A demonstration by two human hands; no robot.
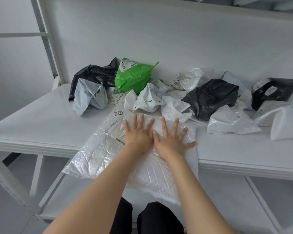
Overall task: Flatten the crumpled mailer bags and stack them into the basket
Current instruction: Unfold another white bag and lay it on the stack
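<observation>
Head view. Left grip (pixel 139 134) and right grip (pixel 173 138) laid palm-down, side by side, on a large white mailer bag (pixel 107 159). Fingers straight and spread, thumbs meeting, nothing clasped in either. Bag pressed against the white surface (pixel 41 125), its far part lying on the surface and its near part hanging over the front edge toward dark-clad knees (pixel 157 217). Film creased and partly translucent, with a printed label (pixel 119 114) at the far left corner.

Beyond the fingertips, along the back wall (pixel 159 39), a loose pile of crumpled mailer bags:
- left black bag (pixel 95 73), at the far left of the pile;
- grey bag (pixel 90 95), just in front of it and touching it;
- green bag (pixel 132 76), bunched and peaked, with a label near its top;
- centre white bag (pixel 149 98), just past the flattened bag's far edge;
- middle black bag (pixel 211 97), right of centre;
- right white bag (pixel 230 122), in front of the middle black bag;
- far-right black bag (pixel 277 88), near the picture's right edge.

White metal shelf frame (pixel 46 39) upright at the left.
</observation>
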